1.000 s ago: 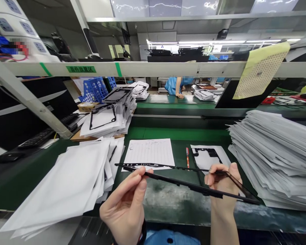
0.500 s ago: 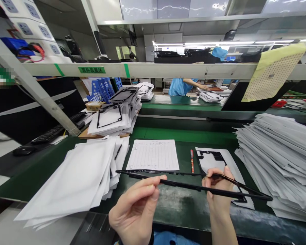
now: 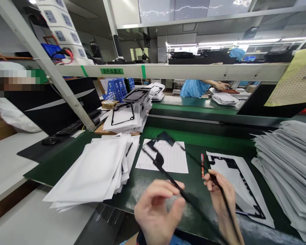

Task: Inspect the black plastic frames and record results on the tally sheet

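Observation:
A thin black frame (image 3: 158, 159), blurred by motion, hangs tilted over the bench between my two hands. My left hand (image 3: 159, 207) has its thumb and fingers curled into a ring, with one long rail passing at the fingertips. On the opposite rail, my right hand (image 3: 221, 189) is closed in a pinch. Beneath and beyond the right hand, a similar black frame (image 3: 247, 183) lies on a white sheet (image 3: 262, 197). A printed form (image 3: 177, 158) lies behind the held frame, and a red pen (image 3: 202, 166) rests left of the sheet.
White sheets are stacked at left (image 3: 91, 170) and in a tall pile at right (image 3: 290, 170). Further back stand more papers with black frames (image 3: 122, 115). A white crossbar (image 3: 168, 71) spans overhead. Across the bench is a co-worker's blue sleeve (image 3: 193, 88); another person (image 3: 17, 115) is far left.
The held frame has swung from nearly level to steeply tilted, its far end rising and its near end dropping. The view has turned left, and both hands stay at the frame.

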`<move>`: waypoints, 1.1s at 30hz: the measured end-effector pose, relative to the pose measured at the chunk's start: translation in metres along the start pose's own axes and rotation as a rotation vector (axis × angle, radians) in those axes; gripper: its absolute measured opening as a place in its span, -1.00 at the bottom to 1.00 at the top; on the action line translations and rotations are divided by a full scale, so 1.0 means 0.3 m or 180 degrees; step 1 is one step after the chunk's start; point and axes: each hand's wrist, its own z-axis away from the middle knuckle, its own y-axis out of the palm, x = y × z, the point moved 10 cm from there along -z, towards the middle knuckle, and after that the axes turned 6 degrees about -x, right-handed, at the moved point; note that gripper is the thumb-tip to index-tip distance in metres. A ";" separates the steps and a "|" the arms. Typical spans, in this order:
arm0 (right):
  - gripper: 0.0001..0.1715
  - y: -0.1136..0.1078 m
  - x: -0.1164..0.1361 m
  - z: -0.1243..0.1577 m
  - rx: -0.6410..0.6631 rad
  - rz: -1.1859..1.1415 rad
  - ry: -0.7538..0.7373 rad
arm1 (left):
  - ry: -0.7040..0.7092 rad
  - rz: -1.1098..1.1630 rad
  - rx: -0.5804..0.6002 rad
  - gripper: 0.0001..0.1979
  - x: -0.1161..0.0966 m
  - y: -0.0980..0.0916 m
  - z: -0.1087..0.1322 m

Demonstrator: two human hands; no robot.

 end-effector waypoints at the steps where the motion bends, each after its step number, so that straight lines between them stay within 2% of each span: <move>1: -0.55 -0.010 0.000 0.012 0.0008 0.0015 -0.0053 | -0.0214 -0.0019 -0.0095 -0.80 0.041 -0.022 -0.008; 4: -0.63 -0.064 0.001 0.051 0.0068 0.0159 -0.0288 | -0.0877 -0.0107 -0.0333 -0.75 0.173 -0.087 -0.034; 6: -0.61 -0.107 -0.015 0.071 0.0174 0.0320 -0.0359 | -0.1217 -0.0178 -0.0352 -0.66 0.246 -0.112 -0.047; 9: -0.53 -0.148 -0.064 0.088 0.0459 0.0499 -0.0225 | -0.1360 -0.0237 -0.0167 -0.65 0.294 -0.122 -0.068; 11: -0.54 -0.155 -0.088 0.097 0.0565 0.0552 -0.0130 | -0.1198 -0.0193 0.0055 -0.73 0.286 -0.115 -0.082; 13: -0.56 -0.164 -0.098 0.101 0.0382 0.0548 -0.0059 | -0.0918 -0.0093 0.0346 -0.84 0.259 -0.099 -0.090; 15: -0.61 -0.166 -0.101 0.103 0.0154 0.0508 -0.0024 | -0.0686 -0.0002 0.0587 -0.85 0.235 -0.089 -0.090; 17: -0.64 -0.147 -0.106 0.100 0.0179 0.0507 -0.0030 | -0.0583 0.0062 0.0725 -0.83 0.226 -0.088 -0.086; 21: -0.68 -0.101 -0.102 0.087 0.0575 0.0552 -0.0210 | -0.0580 0.0143 0.0834 -0.94 0.223 -0.092 -0.083; 29: -0.67 -0.085 -0.033 0.096 0.0266 0.0692 -0.0493 | -0.0593 0.0264 0.0785 -0.87 0.174 -0.075 -0.098; 33: -0.65 -0.085 -0.052 0.116 0.0337 0.0746 -0.0407 | -0.0538 0.0121 0.0857 -0.87 0.181 -0.080 -0.091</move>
